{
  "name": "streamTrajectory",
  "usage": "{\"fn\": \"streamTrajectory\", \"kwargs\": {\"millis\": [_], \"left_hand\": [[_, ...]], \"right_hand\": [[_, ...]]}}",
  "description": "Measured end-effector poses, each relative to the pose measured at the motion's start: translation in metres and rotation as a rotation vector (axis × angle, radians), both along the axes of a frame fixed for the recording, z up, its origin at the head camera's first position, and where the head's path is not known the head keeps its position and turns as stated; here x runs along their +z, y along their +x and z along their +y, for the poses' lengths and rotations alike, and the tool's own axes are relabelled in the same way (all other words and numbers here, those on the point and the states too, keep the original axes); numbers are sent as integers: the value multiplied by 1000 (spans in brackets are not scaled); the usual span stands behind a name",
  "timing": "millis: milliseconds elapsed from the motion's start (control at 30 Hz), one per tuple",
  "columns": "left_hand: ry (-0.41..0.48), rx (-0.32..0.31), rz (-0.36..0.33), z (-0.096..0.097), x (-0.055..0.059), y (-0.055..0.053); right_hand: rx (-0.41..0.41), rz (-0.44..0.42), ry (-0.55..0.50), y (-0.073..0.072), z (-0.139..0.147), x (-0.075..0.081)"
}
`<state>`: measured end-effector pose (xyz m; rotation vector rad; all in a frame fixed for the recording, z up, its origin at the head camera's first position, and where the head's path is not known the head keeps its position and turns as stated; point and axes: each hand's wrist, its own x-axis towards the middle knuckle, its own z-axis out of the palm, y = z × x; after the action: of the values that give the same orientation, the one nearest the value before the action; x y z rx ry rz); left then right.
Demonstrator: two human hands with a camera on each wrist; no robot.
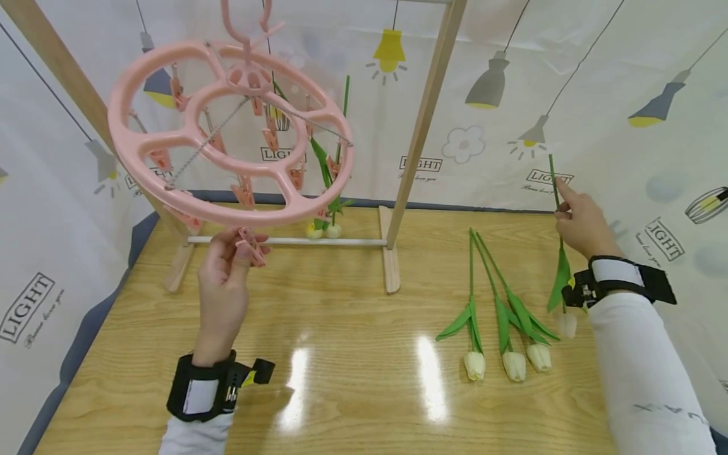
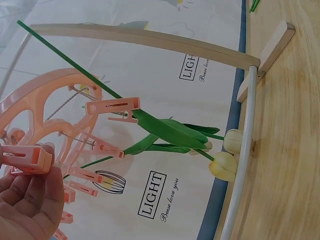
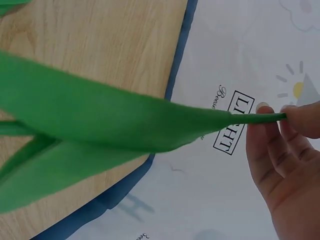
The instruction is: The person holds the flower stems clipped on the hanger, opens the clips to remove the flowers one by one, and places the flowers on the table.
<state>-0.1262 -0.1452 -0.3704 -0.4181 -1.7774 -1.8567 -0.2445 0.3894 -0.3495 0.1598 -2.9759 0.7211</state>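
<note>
Below the front rim of a pink round drying hanger (image 1: 227,215), my left hand (image 1: 224,272) pinches a pink clothespin (image 1: 251,248). That clothespin (image 2: 30,159) also shows between thumb and fingers in the left wrist view. Over at the right, my right hand (image 1: 586,221) holds an artificial white tulip (image 1: 562,265) by its green stem, the bloom hanging downward. In the right wrist view the stem (image 3: 257,118) is pinched between thumb and fingers, with broad leaves (image 3: 125,120) beyond. Several tulips (image 2: 222,165) hang head down from the hanger's clothespins (image 2: 112,105).
A wooden stand (image 1: 423,126) with a white lower bar (image 1: 318,242) surrounds the hanger. Three white tulips (image 1: 514,365) lie on the wooden table (image 1: 341,379), between the stand and my right arm. A printed cloth (image 1: 455,170) covers the wall behind.
</note>
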Motion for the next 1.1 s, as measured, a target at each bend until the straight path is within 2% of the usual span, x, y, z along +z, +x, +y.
{"fn": "streamTrajectory", "kwargs": {"millis": [200,433,667,933,1100], "left_hand": [[-3,7,-9,0,0,-1],[3,-6,-2,0,-1,-1],[-1,-1,-8,1,0,0],[24,-5,-8,2,2,1],[16,5,-24,3,3,2]], "right_hand": [[51,-47,66,-2,-2,-7],[11,-229,135,-5,-8,-17],[82,-251,204,-1,-14,-35],[47,-273,221,5,-22,-56],[59,-287,218,7,-21,-65]]}}
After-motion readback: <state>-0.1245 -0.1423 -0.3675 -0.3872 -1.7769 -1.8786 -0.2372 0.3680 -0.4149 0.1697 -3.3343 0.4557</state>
